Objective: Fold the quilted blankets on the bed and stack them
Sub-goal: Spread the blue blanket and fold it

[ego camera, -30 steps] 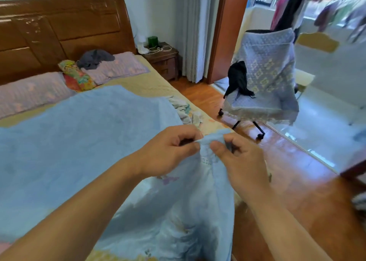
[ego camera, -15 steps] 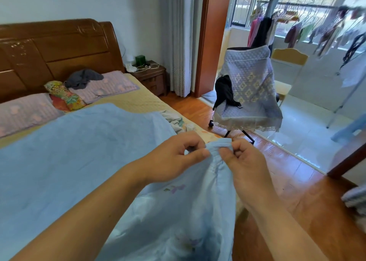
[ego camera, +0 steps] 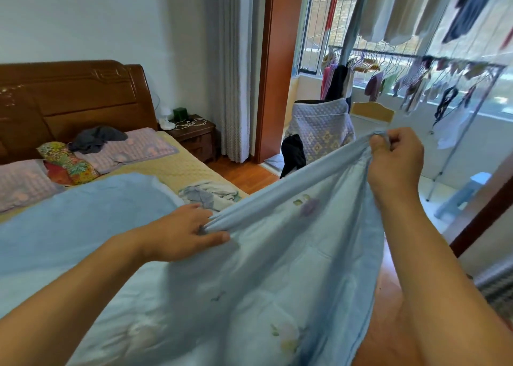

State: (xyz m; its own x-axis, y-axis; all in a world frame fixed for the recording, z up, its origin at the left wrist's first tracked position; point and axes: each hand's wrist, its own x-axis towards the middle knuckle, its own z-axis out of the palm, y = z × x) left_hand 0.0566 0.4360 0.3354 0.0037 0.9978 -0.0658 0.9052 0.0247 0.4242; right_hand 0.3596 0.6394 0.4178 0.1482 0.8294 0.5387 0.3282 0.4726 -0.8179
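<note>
Both hands' fingers grip the blue quilted blanket [ego camera: 277, 268] edge: left hand [ego camera: 183, 232] low, right hand [ego camera: 394, 157] raised.

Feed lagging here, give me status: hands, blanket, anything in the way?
Both hands shut on light blue blanket: left hand low over bed, right hand raised. Edge stretched between. Crumpled cloth on the mattress beyond.

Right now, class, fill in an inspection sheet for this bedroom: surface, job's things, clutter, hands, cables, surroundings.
Surface: bed, yellow quilted cover.
Job's things: light blue blanket, one edge lifted, rest spread on the bed.
Clutter: crumpled cloth, dark garment on the pillows.
Hands: left hand and right hand both grip the blanket edge.
Cables: white cord on the nightstand.
Surroundings: draped chair, hanging laundry.
</note>
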